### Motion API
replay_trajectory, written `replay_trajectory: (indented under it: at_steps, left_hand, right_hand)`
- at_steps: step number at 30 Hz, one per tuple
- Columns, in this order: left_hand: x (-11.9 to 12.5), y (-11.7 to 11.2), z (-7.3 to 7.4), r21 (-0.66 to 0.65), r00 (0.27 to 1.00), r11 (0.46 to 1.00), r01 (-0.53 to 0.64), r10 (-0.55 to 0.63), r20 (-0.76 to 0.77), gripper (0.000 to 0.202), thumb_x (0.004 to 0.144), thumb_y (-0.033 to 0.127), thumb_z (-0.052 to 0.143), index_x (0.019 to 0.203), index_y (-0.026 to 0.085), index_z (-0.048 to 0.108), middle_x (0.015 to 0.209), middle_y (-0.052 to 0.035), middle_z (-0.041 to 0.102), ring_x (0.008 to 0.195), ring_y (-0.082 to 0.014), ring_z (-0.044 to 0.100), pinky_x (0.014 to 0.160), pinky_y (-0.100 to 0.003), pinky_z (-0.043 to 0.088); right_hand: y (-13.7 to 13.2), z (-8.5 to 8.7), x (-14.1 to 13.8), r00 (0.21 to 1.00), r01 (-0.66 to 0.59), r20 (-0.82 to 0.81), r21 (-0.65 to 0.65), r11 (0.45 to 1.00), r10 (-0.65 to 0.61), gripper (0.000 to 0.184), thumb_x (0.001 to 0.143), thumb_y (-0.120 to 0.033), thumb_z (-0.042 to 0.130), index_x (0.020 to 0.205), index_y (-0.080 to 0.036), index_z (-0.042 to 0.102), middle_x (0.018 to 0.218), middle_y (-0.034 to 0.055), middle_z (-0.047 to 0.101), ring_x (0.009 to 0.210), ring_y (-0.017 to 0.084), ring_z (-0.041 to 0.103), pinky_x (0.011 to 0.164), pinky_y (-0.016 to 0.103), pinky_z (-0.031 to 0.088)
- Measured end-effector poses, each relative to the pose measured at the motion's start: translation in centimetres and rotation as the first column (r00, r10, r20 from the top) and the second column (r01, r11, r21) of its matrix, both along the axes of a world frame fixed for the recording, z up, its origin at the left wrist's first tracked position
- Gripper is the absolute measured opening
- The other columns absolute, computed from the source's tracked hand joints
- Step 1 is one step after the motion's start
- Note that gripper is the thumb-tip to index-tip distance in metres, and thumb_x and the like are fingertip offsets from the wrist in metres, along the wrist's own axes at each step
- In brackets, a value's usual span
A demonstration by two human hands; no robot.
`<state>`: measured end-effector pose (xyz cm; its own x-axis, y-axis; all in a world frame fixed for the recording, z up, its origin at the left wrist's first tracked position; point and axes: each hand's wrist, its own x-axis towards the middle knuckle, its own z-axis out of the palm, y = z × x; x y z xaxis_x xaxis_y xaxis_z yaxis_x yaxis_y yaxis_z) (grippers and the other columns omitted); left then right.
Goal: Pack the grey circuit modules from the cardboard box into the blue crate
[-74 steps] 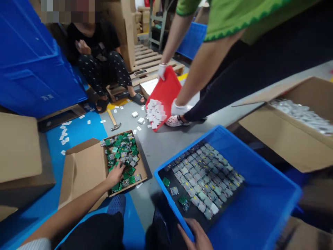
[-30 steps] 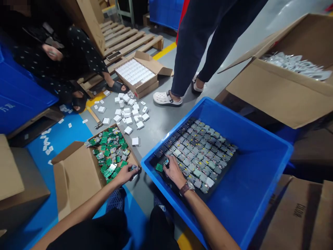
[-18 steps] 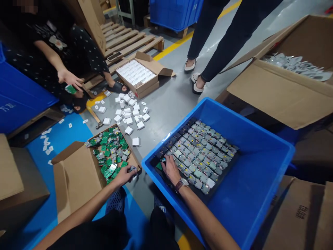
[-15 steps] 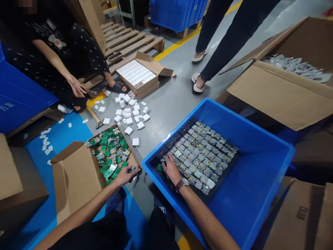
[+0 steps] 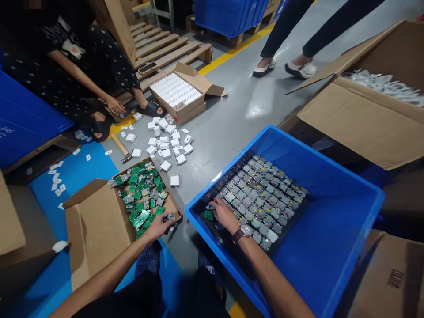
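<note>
My left hand (image 5: 160,225) is closed on a small grey part (image 5: 170,218) at the near corner of a flat cardboard box (image 5: 99,225) holding several green circuit boards (image 5: 141,194). My right hand (image 5: 224,213), a watch on its wrist, rests fingers down on a black tray (image 5: 255,203) of grey parts inside a blue bin (image 5: 331,247). Its fingertips press at a part by a green board (image 5: 208,215) at the tray's near-left corner.
Several white blocks (image 5: 165,143) lie scattered on the grey floor beside a small box of white parts (image 5: 175,90). A seated person (image 5: 76,70) is at the upper left by a wooden pallet (image 5: 165,44). A walking person's feet (image 5: 285,68) are at the top. A large cardboard box (image 5: 367,115) stands right.
The standing person emptied a red scoop of white blocks onto the floor and walked off to the upper right. My right hand moved into the bin; my left drew a part to the box's corner.
</note>
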<state>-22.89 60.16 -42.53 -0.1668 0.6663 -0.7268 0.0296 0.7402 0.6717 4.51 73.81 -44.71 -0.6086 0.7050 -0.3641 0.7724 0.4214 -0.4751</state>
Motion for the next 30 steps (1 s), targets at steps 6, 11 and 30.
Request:
replay_trajectory:
  at_steps: [6,11,30]
  left_hand:
    - [-0.2,-0.3,-0.7,-0.007,0.999,1.0,-0.009,0.009,0.044,0.058,0.059,0.069,0.08,0.079,0.018,0.06,0.062,0.0026,0.06,0.044,-0.0106,0.05,0.042,-0.022,0.036]
    - [-0.2,-0.4,-1.1,-0.015,0.997,1.0,-0.024,0.025,0.067,0.056,0.061,0.067,0.08,0.083,0.018,0.062,0.062,0.0025,0.061,0.044,-0.0103,0.05,0.042,-0.021,0.036]
    - [0.2,0.0,-0.9,-0.028,0.995,0.995,-0.094,0.095,0.02,0.043,0.066,0.053,0.083,0.079,0.018,0.063,0.06,0.0017,0.061,0.045,-0.0114,0.054,0.041,-0.021,0.038]
  right_hand:
    - [0.5,0.7,0.0,0.997,0.04,0.061,0.016,0.999,-0.041,0.048,0.088,-0.006,0.05,0.134,-0.017,0.059,0.132,0.0152,0.057,0.114,0.023,0.06,0.099,0.031,0.047]
    - [0.3,2.0,-0.5,0.992,-0.03,0.125,0.036,0.999,0.025,0.044,0.088,-0.002,0.045,0.126,-0.015,0.064,0.131,0.016,0.057,0.113,0.023,0.062,0.099,0.03,0.048]
    - [-0.6,0.7,0.3,0.991,-0.114,0.093,0.202,0.973,0.096,0.052,0.088,-0.001,0.035,0.123,-0.019,0.068,0.128,0.0187,0.063,0.121,0.031,0.058,0.106,0.042,0.043]
